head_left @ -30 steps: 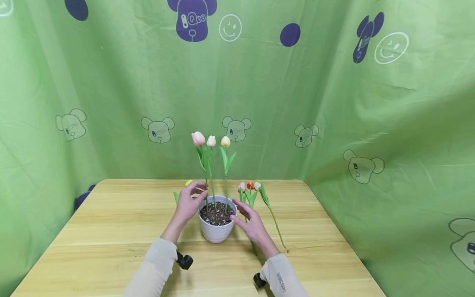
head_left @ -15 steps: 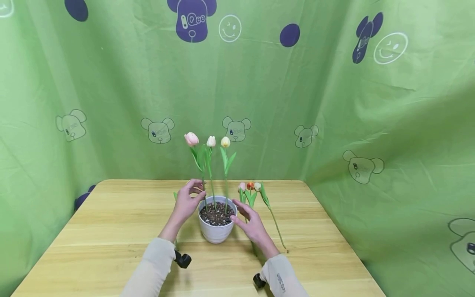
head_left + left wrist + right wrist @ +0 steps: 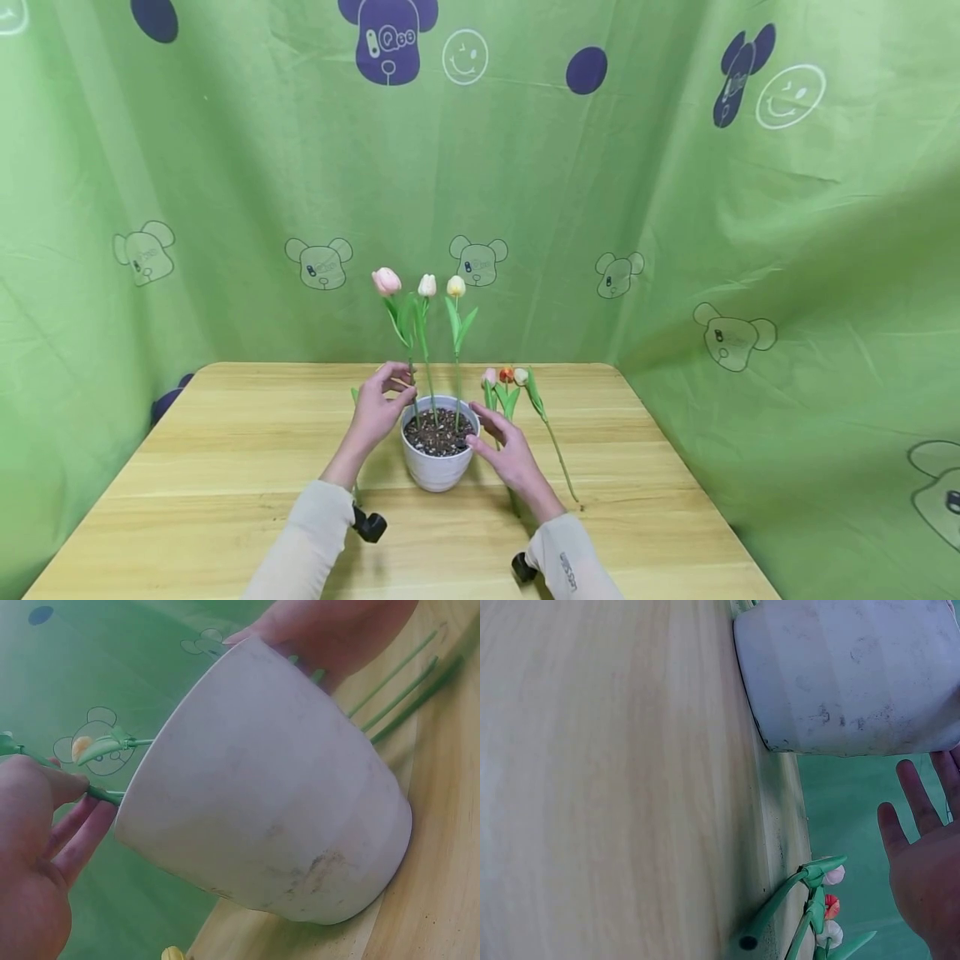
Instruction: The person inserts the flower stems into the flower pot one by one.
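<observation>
A white pot [image 3: 437,471] of dark soil [image 3: 433,440] stands on the table. At its left side my left hand [image 3: 378,408] pinches the stem of a pink tulip [image 3: 386,282] between thumb and fingers. This tulip leans slightly left, its stem reaching down into the soil. Beside it a whitish tulip [image 3: 427,286] and a pale yellow tulip [image 3: 456,287] are upright in the pot. My right hand [image 3: 513,457] rests at the pot's right rim, thumb and fingers apart. In the right wrist view, several spread fingers [image 3: 919,799] extend straight beneath the pot's side.
Right of the pot lie a pink tulip [image 3: 489,377], a red tulip [image 3: 506,375] and a white tulip [image 3: 521,377]. A green leaf [image 3: 355,395] shows behind my left arm; a yellow bud [image 3: 172,952] edges the left wrist view. A green curtain [image 3: 540,192] surrounds the wooden table [image 3: 225,467].
My left hand has shifted slightly left with the pink tulip's stem, and its bloom now leans further left, away from the whitish one. My right hand has kept its place.
</observation>
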Tool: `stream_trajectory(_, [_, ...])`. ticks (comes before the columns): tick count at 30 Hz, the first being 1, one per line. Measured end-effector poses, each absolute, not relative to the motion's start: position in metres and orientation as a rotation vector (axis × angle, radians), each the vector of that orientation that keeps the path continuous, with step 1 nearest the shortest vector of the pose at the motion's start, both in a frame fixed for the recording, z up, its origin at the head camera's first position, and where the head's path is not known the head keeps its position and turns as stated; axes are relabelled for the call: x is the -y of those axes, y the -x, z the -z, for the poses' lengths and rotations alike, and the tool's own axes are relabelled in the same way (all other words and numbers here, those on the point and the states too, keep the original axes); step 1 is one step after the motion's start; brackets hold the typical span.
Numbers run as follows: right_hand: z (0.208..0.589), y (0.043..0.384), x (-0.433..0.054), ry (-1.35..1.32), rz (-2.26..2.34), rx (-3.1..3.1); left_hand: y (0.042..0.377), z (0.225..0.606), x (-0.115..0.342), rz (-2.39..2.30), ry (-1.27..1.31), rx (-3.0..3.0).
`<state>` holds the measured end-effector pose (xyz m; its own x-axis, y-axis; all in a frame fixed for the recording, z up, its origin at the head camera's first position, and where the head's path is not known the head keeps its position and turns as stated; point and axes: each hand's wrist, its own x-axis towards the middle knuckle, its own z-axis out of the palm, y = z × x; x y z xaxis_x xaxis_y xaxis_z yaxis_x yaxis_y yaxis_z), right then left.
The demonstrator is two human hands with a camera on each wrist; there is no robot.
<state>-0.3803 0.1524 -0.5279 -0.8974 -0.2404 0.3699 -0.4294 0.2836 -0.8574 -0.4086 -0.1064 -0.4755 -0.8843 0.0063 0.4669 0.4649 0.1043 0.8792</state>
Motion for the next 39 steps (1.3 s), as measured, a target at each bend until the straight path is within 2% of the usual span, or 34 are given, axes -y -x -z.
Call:
stream_trajectory(20, [0.528, 0.380, -0.151, -0.621, -1.707, 2.363, 0.408, 0.480, 0.107, 1.770, 0.457, 2.053])
stream_trajectory(39, [0.529, 0.381, -0.151, -0.625, -1.710, 2.353, 0.406, 0.502, 0.100, 1.555, 0.493, 2.089])
